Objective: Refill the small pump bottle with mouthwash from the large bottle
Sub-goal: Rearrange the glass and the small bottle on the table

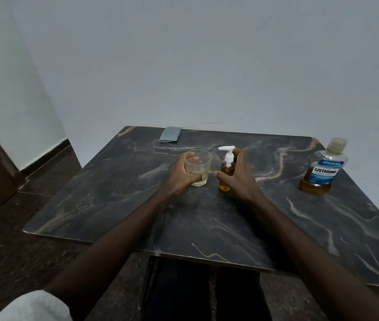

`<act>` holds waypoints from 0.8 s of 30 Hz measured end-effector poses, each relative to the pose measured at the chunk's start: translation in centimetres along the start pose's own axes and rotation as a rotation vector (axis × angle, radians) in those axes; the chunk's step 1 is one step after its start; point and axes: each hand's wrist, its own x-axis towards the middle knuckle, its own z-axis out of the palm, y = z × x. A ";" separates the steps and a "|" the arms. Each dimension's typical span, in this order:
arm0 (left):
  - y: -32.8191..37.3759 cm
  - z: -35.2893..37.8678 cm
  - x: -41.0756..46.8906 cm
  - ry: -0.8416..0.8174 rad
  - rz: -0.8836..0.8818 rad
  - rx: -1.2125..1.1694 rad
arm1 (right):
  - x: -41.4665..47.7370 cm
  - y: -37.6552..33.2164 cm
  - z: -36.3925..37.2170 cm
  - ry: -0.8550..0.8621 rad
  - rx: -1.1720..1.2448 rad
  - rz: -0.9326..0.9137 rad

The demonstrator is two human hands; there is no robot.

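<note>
Small pump bottle (227,169): amber liquid, white pump head, upright on the tabletop (207,216). I see my right hand (239,179) curled round it; my left hand (181,176) grips the glass (199,163) just beside it.

2 bare forearms (123,232), dark trousers (184,288), pale grey left sleeve (33,306)

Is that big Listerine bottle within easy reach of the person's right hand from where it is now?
Probably yes: only bare table lies between the right hand and the Listerine bottle. But that hand holds the pump bottle, so it must let go first.
</note>
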 end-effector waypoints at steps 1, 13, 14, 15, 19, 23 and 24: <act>0.0 0.0 0.0 0.001 -0.003 0.004 | -0.2 -0.1 -0.3 -0.005 -0.006 0.013; 0.8 0.2 -0.2 0.189 -0.065 0.205 | -1.5 -0.3 -0.9 0.195 -0.126 -0.057; 1.0 0.3 0.0 0.216 -0.080 0.217 | -1.5 -0.3 -0.8 0.211 -0.133 -0.057; 1.3 0.3 0.2 0.239 -0.090 0.222 | -1.5 -0.3 -0.7 0.225 -0.133 -0.052; 2.5 0.5 2.0 0.298 -0.118 0.233 | -1.1 -0.5 -0.5 0.248 -0.122 -0.029; 3.7 1.0 5.2 0.342 -0.144 0.283 | -0.5 -0.7 -0.2 0.282 -0.115 -0.040; 3.8 1.1 6.0 0.347 -0.150 0.281 | -0.4 -0.6 -0.1 0.283 -0.114 -0.038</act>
